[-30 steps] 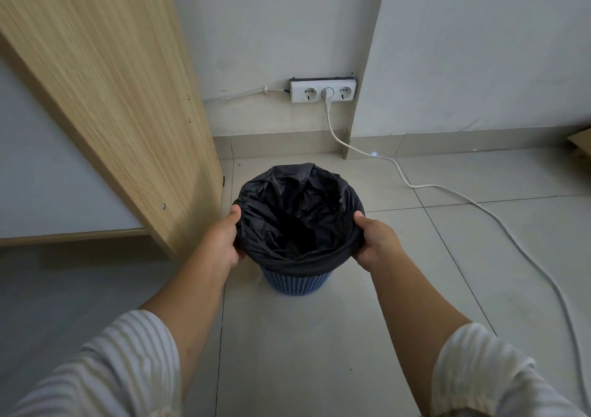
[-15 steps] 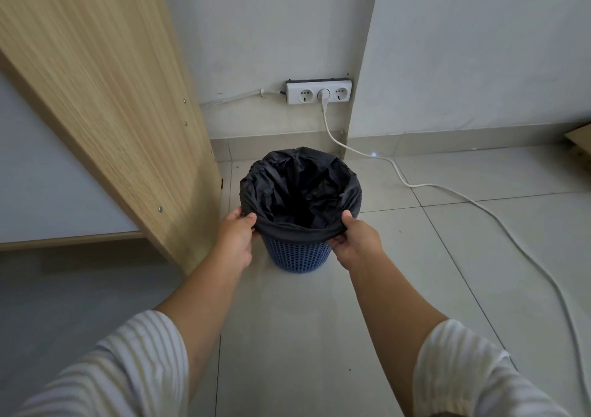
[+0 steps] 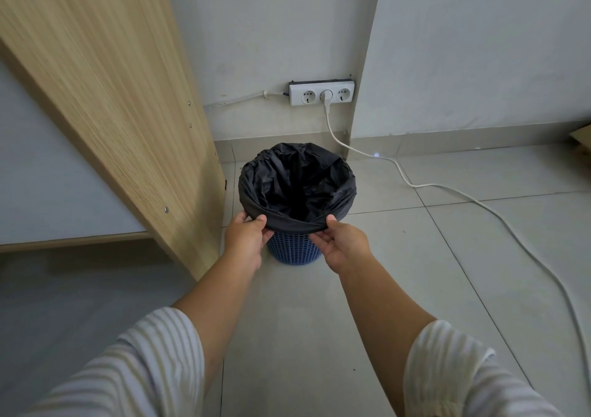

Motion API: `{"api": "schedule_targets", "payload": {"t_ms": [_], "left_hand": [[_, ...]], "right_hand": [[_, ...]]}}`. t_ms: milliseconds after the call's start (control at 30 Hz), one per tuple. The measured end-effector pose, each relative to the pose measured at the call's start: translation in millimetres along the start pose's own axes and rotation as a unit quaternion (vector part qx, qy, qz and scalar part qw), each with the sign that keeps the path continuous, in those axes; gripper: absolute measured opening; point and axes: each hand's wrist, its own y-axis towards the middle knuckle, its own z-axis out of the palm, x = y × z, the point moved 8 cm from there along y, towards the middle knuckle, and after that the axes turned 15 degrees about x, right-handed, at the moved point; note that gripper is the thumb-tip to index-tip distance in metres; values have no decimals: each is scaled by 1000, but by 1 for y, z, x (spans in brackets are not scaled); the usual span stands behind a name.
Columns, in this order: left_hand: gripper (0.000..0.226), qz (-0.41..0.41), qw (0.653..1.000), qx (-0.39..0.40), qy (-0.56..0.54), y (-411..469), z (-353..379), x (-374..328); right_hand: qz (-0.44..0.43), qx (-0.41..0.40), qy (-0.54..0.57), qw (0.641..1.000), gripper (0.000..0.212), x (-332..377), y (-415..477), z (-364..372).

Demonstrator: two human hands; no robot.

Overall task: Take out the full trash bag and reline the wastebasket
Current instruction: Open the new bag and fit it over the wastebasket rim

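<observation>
Probably light, the blue wastebasket (image 3: 294, 250) stands on the floor (image 3: 319, 327); its thin black liner (image 3: 271, 186) looks soft and tearable, best held at the folded hem, where left hand (image 3: 246, 237) and right hand (image 3: 343, 244) both pinch it.

- Upright on the tiled floor (image 3: 319, 320): a blue mesh wastebasket (image 3: 294, 252), just beside the foot of a slanting wooden panel (image 3: 105, 97).
- Lined with a black trash bag (image 3: 297, 180), crumpled inside, edge folded down over the rim.
- Pinching that folded edge at the near rim: left grip (image 3: 244, 239) and right grip (image 3: 343, 245), apart, thumbs on top, fingers beneath.
- Striped sleeves (image 3: 144, 368) on both upper arms.
- Low on the wall behind: a white power strip (image 3: 321, 93), middle socket plugged, white cable (image 3: 463, 197) trailing rightward over the floor.
</observation>
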Motion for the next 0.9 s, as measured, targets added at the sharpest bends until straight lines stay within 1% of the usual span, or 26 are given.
{"api": "schedule_targets", "payload": {"t_ms": [100, 200, 367, 467, 567, 667, 733, 800, 900], "left_hand": [[43, 3, 1000, -3, 13, 2, -2, -4], [43, 2, 1000, -8, 27, 3, -3, -6], [53, -12, 999, -18, 47, 2, -4, -6], [58, -24, 998, -19, 55, -1, -4, -4], [45, -40, 997, -4, 72, -4, 0, -1], [41, -61, 993, 9, 97, -5, 3, 3], [42, -64, 992, 8, 107, -5, 4, 4], [43, -57, 992, 3, 112, -4, 5, 3], [43, -51, 993, -7, 107, -1, 5, 3]], "right_hand": [[6, -5, -39, 999, 29, 0, 1, -3], [8, -10, -97, 995, 34, 2, 2, -7], [15, -19, -128, 992, 41, 2, -2, -16], [14, -38, -132, 990, 39, 4, -4, -23], [5, -46, -119, 992, 41, 8, -7, -24], [-10, -17, -69, 997, 44, 12, -8, -14], [-15, 13, -33, 999, 40, 14, -6, -7], [-15, 19, -41, 999, 34, 15, -3, -4], [-20, 2, -87, 996, 26, 17, 2, -6]]}}
